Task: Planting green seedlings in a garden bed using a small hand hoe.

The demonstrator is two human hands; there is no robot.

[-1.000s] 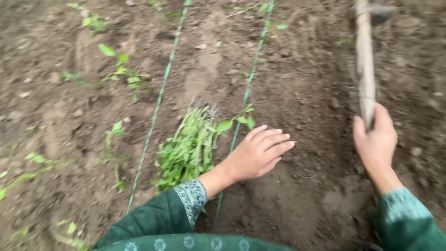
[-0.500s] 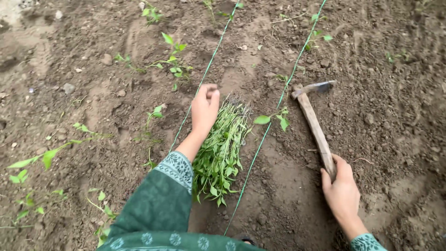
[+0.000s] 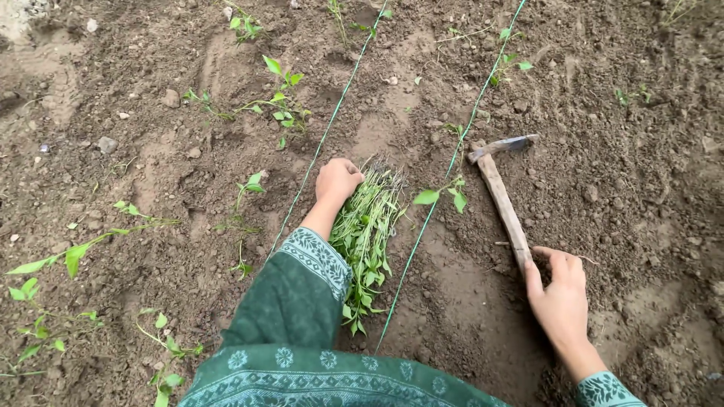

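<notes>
A bundle of green seedlings [image 3: 366,234] lies on the bare soil between two taut green strings. My left hand [image 3: 336,181] is curled at the root end of the bundle, fingers closed on some of the stems. My right hand [image 3: 559,295] rests on the ground at the lower right, its fingers around the end of a small hoe's wooden handle [image 3: 504,207]. The hoe's metal blade [image 3: 504,145] lies flat on the soil beyond the right string. Both arms wear green patterned sleeves.
Two green strings, the left string [image 3: 326,136] and the right string [image 3: 445,177], run diagonally across the plot. Small planted seedlings [image 3: 277,105] stand left of the strings, and one seedling [image 3: 443,194] grows beside the right string. Loose soil with small stones lies all around.
My left hand went from the soil on the right to the root end of the seedling bundle and closed on it. My right hand lowered the hoe flat onto the ground.
</notes>
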